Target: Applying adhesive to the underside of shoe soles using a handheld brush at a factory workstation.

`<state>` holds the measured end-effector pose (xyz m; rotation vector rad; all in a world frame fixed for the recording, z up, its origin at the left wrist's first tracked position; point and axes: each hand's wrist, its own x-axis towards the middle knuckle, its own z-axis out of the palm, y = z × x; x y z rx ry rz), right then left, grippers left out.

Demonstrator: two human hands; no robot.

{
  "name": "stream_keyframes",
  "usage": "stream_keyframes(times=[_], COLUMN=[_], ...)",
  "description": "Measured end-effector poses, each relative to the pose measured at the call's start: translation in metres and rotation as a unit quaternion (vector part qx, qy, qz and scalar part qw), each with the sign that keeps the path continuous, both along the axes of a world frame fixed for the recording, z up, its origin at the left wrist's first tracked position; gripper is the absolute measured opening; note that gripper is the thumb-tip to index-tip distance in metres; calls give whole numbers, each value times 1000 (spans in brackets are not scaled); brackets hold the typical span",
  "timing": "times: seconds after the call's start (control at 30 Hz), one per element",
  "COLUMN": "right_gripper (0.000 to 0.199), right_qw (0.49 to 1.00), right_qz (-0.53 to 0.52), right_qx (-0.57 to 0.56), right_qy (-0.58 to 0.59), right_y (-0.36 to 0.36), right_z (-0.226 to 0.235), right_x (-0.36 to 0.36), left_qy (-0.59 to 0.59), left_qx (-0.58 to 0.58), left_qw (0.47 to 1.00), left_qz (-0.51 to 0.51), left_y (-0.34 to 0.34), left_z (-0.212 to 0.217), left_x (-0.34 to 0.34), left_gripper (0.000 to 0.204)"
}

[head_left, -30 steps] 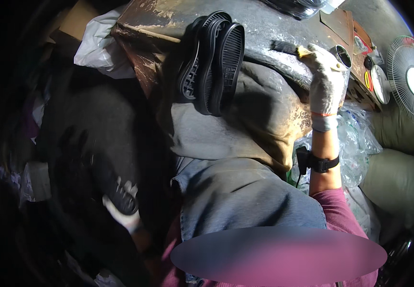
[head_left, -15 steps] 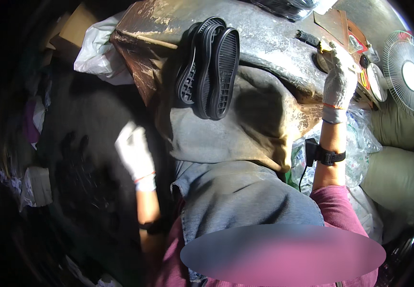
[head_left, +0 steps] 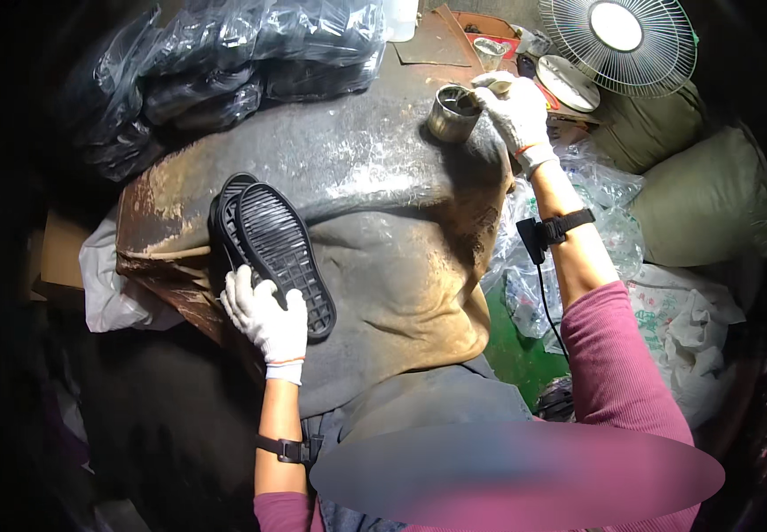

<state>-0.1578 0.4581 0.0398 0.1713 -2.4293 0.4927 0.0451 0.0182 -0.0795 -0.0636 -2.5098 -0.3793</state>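
Black ridged shoe soles [head_left: 281, 253] lie stacked and overlapping, tread side up, on the worn, stained cover [head_left: 374, 310] over my lap. My left hand [head_left: 265, 315], in a white knit glove, grips their near left edge, thumb on the top sole and fingers along the side. At the right, my gloved right hand [head_left: 518, 120] is closed round a brush [head_left: 497, 87] over a metal cup [head_left: 452, 122]. The brush's bristle end goes down at the cup's mouth and is mostly hidden there.
Clear plastic bags of dark items [head_left: 259, 53] are piled at the far left. A fan [head_left: 618, 27] stands far right, near a round white lid [head_left: 568, 83] and a small tin [head_left: 491, 51]. Stuffed green sacks [head_left: 707, 199] and crumpled plastic [head_left: 609, 204] lie to the right.
My left hand has come from the empty dark space at the left onto the soles. My right hand has brought the brush from above the work surface down to the cup. The view has shifted.
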Motion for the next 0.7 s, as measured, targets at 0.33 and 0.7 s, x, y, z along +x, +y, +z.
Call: stream_keyframes(times=[0.33,0.7], right_gripper=[24,18], right_qw=[979,763], right_qz=[15,98], right_qx=[170,-639], right_qy=[113,16], right_y=[16,49], right_z=[-48,-73], right_x=[-17,-11], left_qy=[-176,-218], left_qx=[707,855], left_qw=[681,220], left_qz=[-71,-416], left_y=[-34,21], left_z=[83,123], left_x=[-25,-38], left_gripper=[57,100])
